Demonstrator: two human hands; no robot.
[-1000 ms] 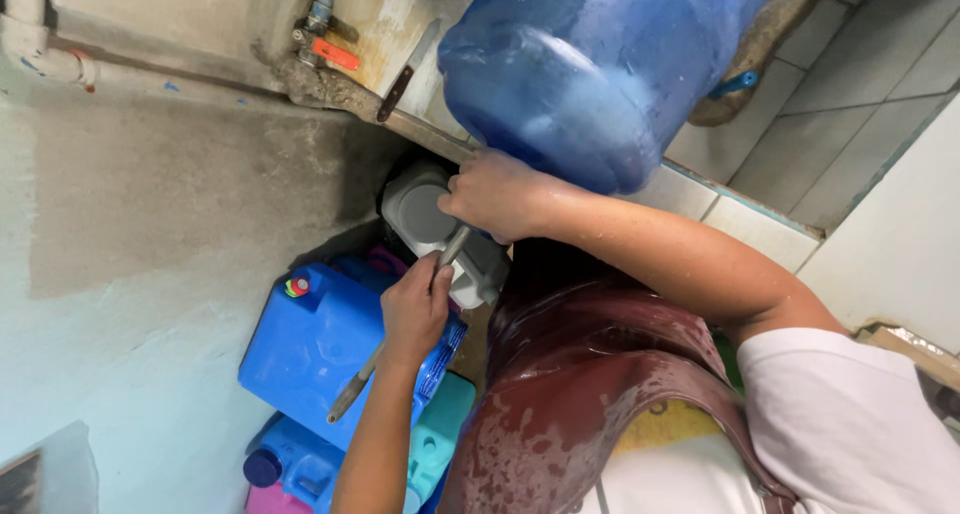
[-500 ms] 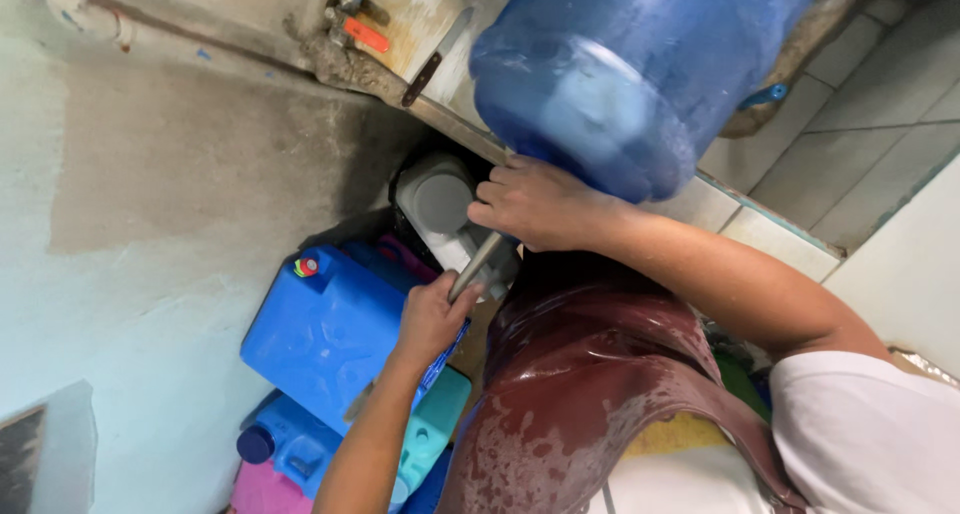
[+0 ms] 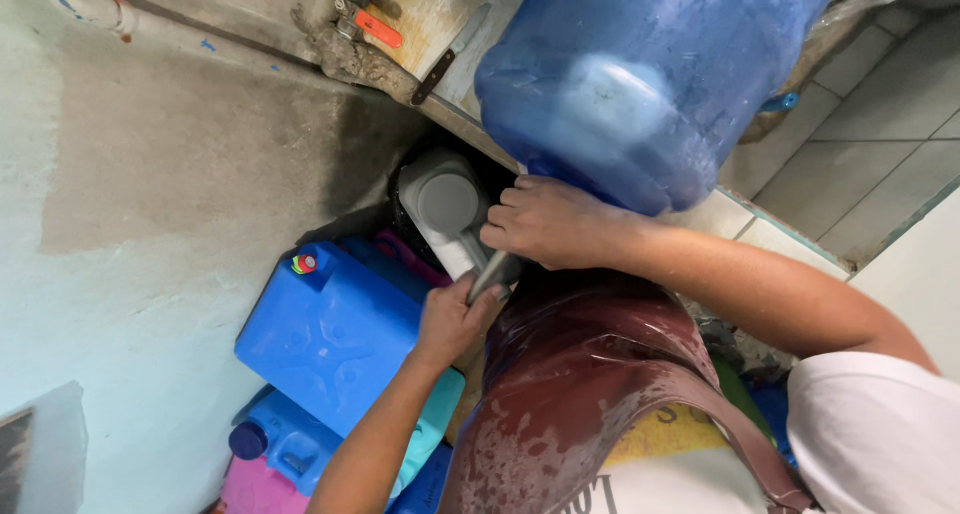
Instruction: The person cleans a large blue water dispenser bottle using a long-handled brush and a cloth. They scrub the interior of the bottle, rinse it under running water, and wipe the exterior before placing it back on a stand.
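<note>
Both my hands close on one slim grey tool (image 3: 492, 272): left hand (image 3: 452, 319) grips its near end, right hand (image 3: 545, 224) its far end, under the blue water jug (image 3: 640, 74).

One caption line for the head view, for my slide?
Both hands grip a grey metal tool beneath a large blue plastic water bottle.

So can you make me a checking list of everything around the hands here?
Surface: grey concrete floor, damp and stained.
Job's things: large blue water bottle lying tilted; grey rod-like tool gripped in both hands; white-grey canister beside them.
Clutter: blue jerrycan, smaller blue can, pink container.
Grippers: left hand and right hand closed on the tool.
Cables: nothing seen.
Surroundings: pipe valve with orange handle, tiled wall, wet maroon apron.
</note>
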